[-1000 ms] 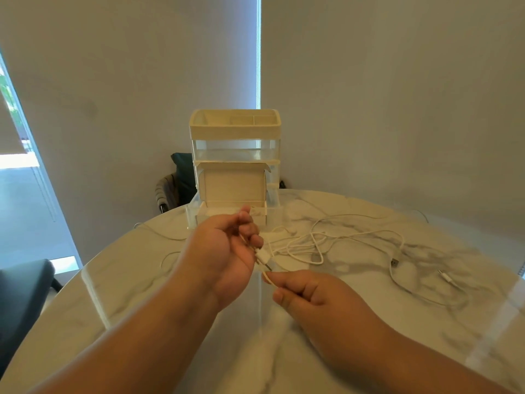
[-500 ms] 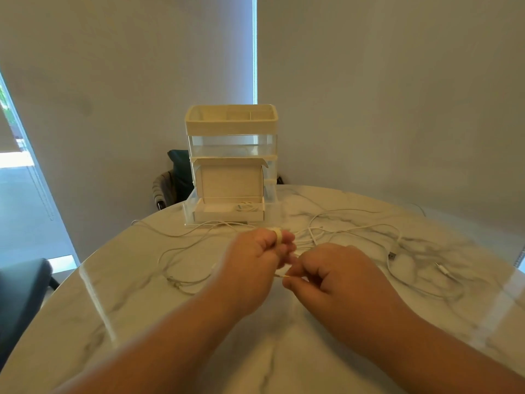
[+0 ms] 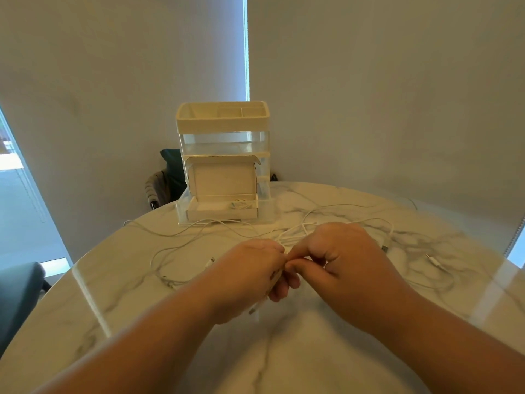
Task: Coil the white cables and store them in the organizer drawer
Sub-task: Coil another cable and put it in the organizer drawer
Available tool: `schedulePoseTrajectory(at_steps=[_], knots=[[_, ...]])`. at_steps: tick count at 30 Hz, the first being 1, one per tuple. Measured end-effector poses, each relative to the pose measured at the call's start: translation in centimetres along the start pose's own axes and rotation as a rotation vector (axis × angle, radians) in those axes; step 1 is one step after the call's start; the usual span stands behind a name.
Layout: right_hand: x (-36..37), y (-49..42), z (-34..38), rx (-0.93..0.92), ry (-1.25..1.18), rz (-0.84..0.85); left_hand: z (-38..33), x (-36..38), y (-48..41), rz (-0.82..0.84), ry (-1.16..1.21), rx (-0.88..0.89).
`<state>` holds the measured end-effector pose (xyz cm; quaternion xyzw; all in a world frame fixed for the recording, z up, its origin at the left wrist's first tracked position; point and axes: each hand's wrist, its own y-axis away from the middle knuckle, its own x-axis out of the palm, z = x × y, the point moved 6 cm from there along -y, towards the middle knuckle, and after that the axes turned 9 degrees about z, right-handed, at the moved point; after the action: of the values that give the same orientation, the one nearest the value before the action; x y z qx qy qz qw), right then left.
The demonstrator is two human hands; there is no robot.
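Left hand [image 3: 250, 277], right hand [image 3: 341, 260] closer now, both on white cable [image 3: 301, 226]

A single head-worn, wide-angle view looks forward and down along the person's forearms. The left hand [image 3: 247, 274] and right hand [image 3: 346, 265] sit close, low in the middle. The surface [image 3: 142, 322] spreads beyond them to the organizer [image 3: 223, 123], farther back. The frame edges seem bowed, probably by the lens.

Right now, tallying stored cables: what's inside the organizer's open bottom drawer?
An open cardboard box holding one coiled white cable at its right end. The box's front wall hides its near floor.
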<state>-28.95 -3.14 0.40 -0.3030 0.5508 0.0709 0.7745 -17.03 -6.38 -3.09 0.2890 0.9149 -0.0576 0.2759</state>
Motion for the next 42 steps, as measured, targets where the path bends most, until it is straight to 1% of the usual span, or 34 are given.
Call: schedulePoseTrajectory(at_steps=[2, 3, 5, 7, 10, 12, 16, 19, 23, 27, 29, 30, 33, 35, 36, 38, 42], knots=[[0.1, 0.0, -0.6, 0.025, 0.011, -0.025, -0.6, -0.2, 0.4, 0.029, -0.081, 0.053], [0.1, 0.0, -0.8, 0.029, 0.0, -0.034, -0.6, 0.0, 0.3, 0.074, -0.101, 0.051], [0.0, 0.0, -1.0, 0.019, -0.025, -0.042, -0.4, 0.5, 0.2, 0.149, 0.004, 0.006], [-0.1, 0.0, -1.0, 0.001, -0.054, -0.045, 0.1, 0.6, -0.1, 0.169, 0.112, -0.012], [-0.2, 0.1, -0.9, -0.014, -0.054, -0.035, 0.1, 0.5, 0.1, 0.211, 0.043, 0.022], [-0.1, 0.1, -1.2, -0.011, -0.049, -0.046, 0.0, 0.3, 0.4, 0.216, -0.017, 0.012], [-0.7, 0.4, -3.2, 0.08, -0.162, -0.12, -0.3, 0.8, 0.4, 0.22, -0.001, 0.029], [-0.5, 0.5, -3.8, 0.103, -0.272, -0.12, -0.2, 1.1, 0.4, 0.24, 0.067, 0.036], [0.2, 0.4, -4.7, 0.134, -0.416, -0.113, 0.1, 1.0, 0.0, 0.207, 0.116, 0.023], [0.6, 0.5, -5.7, 0.18, -0.582, -0.102, -0.2, 1.4, -0.2, 0.193, 0.212, 0.06], [1.0, 0.5, -6.0, 0.205, -0.781, -0.089, -0.4, 1.2, -0.1, 0.162, 0.325, 0.067], [1.3, 0.5, -6.1, 0.213, -0.918, -0.062, -0.5, 1.1, -0.1, 0.155, 0.426, 0.069], [3.2, 0.6, -5.8, 0.246, -1.359, 0.096, -1.0, 0.8, 0.2, 0.188, 0.802, 0.09], [4.2, 0.7, -5.1, 0.229, -1.532, 0.207, -1.3, 0.6, 0.3, 0.21, 0.986, 0.119], [4.4, 0.8, -4.7, 0.195, -1.569, 0.253, -1.4, 0.5, 0.4, 0.22, 1.055, 0.14], [4.7, 0.9, -3.7, 0.141, -1.549, 0.311, -1.6, 0.4, 0.4, 0.234, 1.172, 0.187], [4.9, 0.9, -2.7, 0.124, -1.429, 0.326, -1.6, -0.1, 0.5, 0.209, 1.306, 0.271]])
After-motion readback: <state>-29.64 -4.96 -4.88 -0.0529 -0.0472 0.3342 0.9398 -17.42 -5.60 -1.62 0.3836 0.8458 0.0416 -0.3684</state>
